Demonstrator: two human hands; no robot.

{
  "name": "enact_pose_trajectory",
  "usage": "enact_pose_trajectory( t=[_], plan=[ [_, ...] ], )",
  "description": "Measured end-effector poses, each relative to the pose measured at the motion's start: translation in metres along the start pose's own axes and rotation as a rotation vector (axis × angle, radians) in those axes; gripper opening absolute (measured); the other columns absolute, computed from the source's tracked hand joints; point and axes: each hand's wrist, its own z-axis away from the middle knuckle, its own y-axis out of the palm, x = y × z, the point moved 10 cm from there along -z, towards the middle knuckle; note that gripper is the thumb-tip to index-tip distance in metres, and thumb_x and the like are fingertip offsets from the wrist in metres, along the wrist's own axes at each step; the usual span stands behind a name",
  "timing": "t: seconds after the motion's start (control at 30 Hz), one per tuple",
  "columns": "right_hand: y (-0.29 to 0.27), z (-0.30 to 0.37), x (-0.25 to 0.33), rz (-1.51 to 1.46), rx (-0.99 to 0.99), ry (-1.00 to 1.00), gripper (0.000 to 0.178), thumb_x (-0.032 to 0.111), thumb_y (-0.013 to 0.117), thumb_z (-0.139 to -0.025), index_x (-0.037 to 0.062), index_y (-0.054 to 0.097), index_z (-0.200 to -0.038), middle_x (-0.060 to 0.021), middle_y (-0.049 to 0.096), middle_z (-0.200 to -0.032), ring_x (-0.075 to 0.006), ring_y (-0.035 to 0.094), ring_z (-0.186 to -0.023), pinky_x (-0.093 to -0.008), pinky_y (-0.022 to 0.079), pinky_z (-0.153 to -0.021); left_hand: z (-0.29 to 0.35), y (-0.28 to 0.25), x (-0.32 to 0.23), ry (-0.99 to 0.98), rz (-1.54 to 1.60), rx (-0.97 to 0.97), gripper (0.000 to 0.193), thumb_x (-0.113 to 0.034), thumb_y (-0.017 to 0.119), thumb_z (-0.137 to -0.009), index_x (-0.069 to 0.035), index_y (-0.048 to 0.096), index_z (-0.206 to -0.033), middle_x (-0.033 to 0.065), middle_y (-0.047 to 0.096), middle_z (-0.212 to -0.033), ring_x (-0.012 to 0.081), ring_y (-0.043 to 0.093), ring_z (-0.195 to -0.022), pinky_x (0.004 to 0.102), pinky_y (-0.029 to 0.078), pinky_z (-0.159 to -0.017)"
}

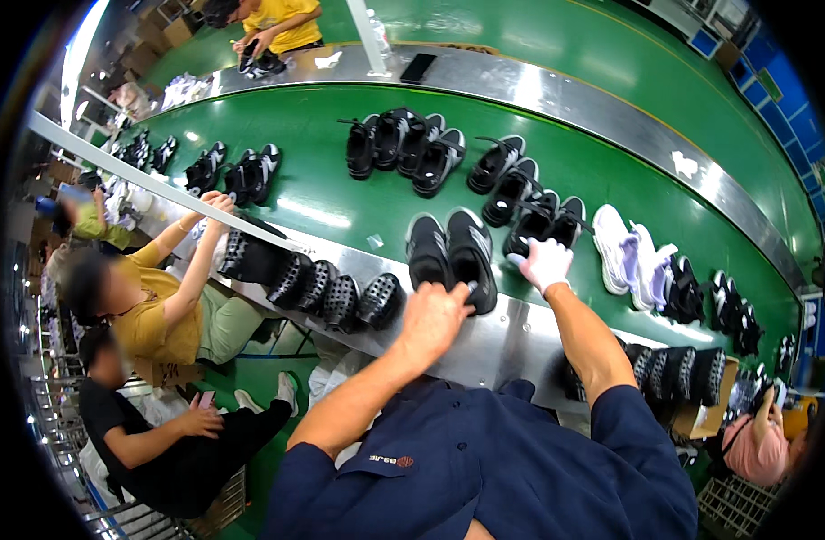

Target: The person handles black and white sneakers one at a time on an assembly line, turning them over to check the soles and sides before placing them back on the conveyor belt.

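Two black sneakers with grey side stripes stand side by side before me, the left sneaker and the right sneaker. My bare left hand is at their heel end, its fingers closed on the right one's back collar. My right hand, in a pale glove, reaches to the heels of another pair of black sneakers. Its thumb sticks out to the left, apart from the fingers. Part of that pair is hidden behind the glove.
More black sneakers and white sneakers stand on the green belt. Studded black shoe forms line the metal edge at left, others at right. A phone lies on the far rail. Co-workers sit nearby.
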Motion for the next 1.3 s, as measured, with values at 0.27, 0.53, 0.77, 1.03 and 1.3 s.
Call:
enact_pose_trajectory(
  t=[0.27, 0.53, 0.77, 1.03, 1.3],
  plan=[
    [-0.004, -0.022, -0.119, 0.129, -0.199, 0.239, 0.041, 0.054, 0.077, -0.083, 0.0174, 0.075, -0.101, -0.0123, 0.072, -0.099, -0.0325, 0.072, -0.097, -0.049, 0.057, -0.079, -0.071, -0.048, 0.275, -0.289, -0.355, 0.085, 0.033, -0.032, 0.082, -0.082, -0.006, 0.069, -0.097, 0.0209, 0.072, -0.084, 0.0409, 0.071, -0.085, 0.0519, 0.056, -0.078],
    [-0.079, -0.027, -0.032, 0.026, -0.278, 0.033, 0.056, 0.034, 0.082, -0.082, 0.0099, 0.063, -0.129, -0.016, 0.068, -0.115, -0.0353, 0.066, -0.108, -0.0472, 0.054, -0.09, -0.11, -0.039, 0.439, -0.454, -0.917, 0.19, 0.025, -0.027, 0.068, -0.093, -0.015, 0.071, -0.114, 0.0092, 0.07, -0.11, 0.0344, 0.065, -0.109, 0.0496, 0.055, -0.085],
    [-0.042, -0.099, 0.121, -0.022, -0.079, -0.07, 0.086, 0.042, 0.079, -0.086, 0.0156, 0.04, -0.158, -0.0162, 0.069, -0.108, -0.0353, 0.064, -0.1, -0.0461, 0.05, -0.09, -0.208, 0.011, 0.266, 0.102, -0.181, 0.152, 0.067, -0.024, 0.09, -0.073, -0.013, 0.058, -0.132, 0.0132, 0.061, -0.111, 0.0344, 0.061, -0.112, 0.0451, 0.056, -0.092],
    [-0.042, -0.147, 0.114, 0.062, -0.217, -0.069, 0.041, 0.053, 0.076, -0.085, 0.0162, 0.075, -0.102, -0.0103, 0.074, -0.089, -0.0316, 0.07, -0.091, -0.0482, 0.052, -0.079, -0.248, 0.045, 0.256, 0.049, -0.298, 0.008, 0.05, -0.017, 0.085, -0.075, -0.012, 0.063, -0.119, 0.0107, 0.057, -0.107, 0.0319, 0.057, -0.108, 0.0434, 0.047, -0.088],
    [-0.049, -0.157, -0.057, 0.199, -0.247, 0.155, 0.043, 0.05, 0.08, -0.082, 0.0122, 0.074, -0.102, -0.0153, 0.073, -0.095, -0.0365, 0.07, -0.096, -0.0486, 0.055, -0.084, -0.256, 0.072, 0.254, 0.15, -0.19, 0.437, 0.057, -0.036, 0.088, -0.076, -0.024, 0.068, -0.128, 0.0173, 0.059, -0.13, 0.0376, 0.049, -0.132, 0.0537, 0.05, -0.096]
  ],
)
